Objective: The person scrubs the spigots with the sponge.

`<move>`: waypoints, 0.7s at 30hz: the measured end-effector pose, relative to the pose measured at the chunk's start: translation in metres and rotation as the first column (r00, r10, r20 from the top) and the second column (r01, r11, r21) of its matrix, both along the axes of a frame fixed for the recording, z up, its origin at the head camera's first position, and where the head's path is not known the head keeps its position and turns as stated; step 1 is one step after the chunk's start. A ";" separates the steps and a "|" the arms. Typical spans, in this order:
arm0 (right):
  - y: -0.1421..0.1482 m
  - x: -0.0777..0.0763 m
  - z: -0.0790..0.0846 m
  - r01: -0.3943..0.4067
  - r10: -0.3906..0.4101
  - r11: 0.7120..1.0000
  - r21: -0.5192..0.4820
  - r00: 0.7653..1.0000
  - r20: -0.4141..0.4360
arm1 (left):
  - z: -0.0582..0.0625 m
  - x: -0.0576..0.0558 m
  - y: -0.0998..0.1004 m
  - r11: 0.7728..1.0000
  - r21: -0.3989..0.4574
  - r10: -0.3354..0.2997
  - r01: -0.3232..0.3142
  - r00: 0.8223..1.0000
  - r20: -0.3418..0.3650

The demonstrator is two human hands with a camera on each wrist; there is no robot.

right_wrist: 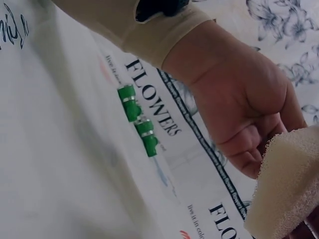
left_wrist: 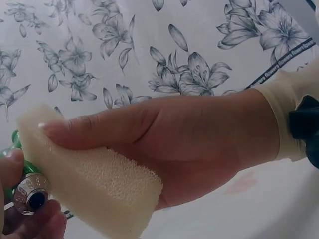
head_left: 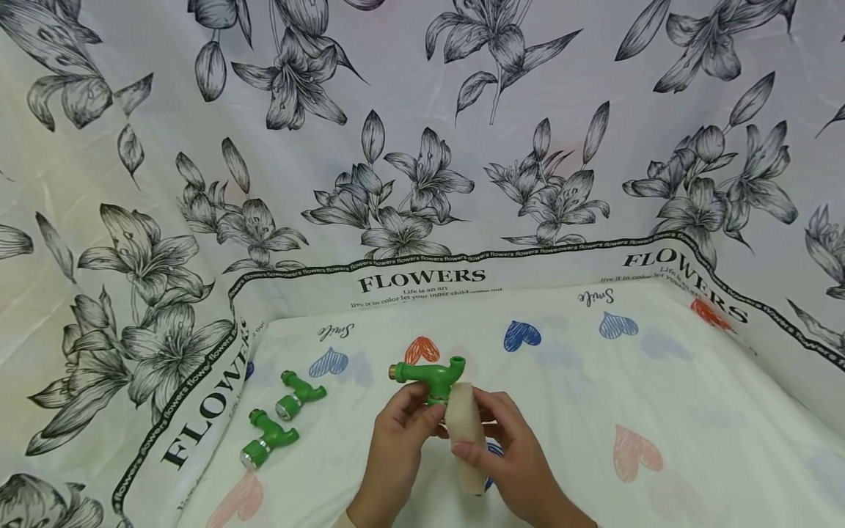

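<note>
A green faucet [head_left: 432,374] with a brass threaded end is gripped by my left hand [head_left: 399,440], thumb and fingers round its lower part. Its spout points away from me to the right. My right hand [head_left: 511,447] holds a thick cream-coloured sponge [head_left: 467,433] against the faucet's right side, thumb on the near face. In the left wrist view, the sponge [left_wrist: 99,174] overlaps the green body, and the faucet's silver knob [left_wrist: 31,193] shows between the left fingers [left_wrist: 11,167]. The right wrist view shows the left hand [right_wrist: 244,94] beside the sponge; the held faucet is hidden there.
Two more green faucets with silver collars lie on the cloth to the left, one farther back [head_left: 300,396] and one nearer [head_left: 267,440]. A white cloth [head_left: 561,411] printed with hearts covers the surface. Flower-printed curtains [head_left: 422,161] stand at the back and sides.
</note>
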State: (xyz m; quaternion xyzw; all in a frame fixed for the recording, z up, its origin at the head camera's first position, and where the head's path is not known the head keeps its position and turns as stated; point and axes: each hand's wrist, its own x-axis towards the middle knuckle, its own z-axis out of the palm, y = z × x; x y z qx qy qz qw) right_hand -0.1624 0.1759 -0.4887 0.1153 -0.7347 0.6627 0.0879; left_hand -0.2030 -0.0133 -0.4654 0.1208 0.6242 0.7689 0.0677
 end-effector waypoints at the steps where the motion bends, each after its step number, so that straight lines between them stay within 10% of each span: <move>1: -0.001 0.001 0.000 -0.006 0.006 1.000 0.000 1.000 -0.013 | 0.000 0.000 0.000 1.000 -0.003 0.013 -0.013 1.000 -0.003; 9: -0.003 0.002 0.000 -0.016 0.021 0.999 0.044 0.992 -0.123 | 0.000 -0.002 -0.002 1.000 -0.009 0.022 -0.022 1.000 0.013; 21: 0.008 -0.013 -0.001 0.075 -0.074 0.997 0.014 0.997 -0.023 | 0.001 0.003 -0.004 0.993 -0.069 -0.100 0.098 0.995 -0.029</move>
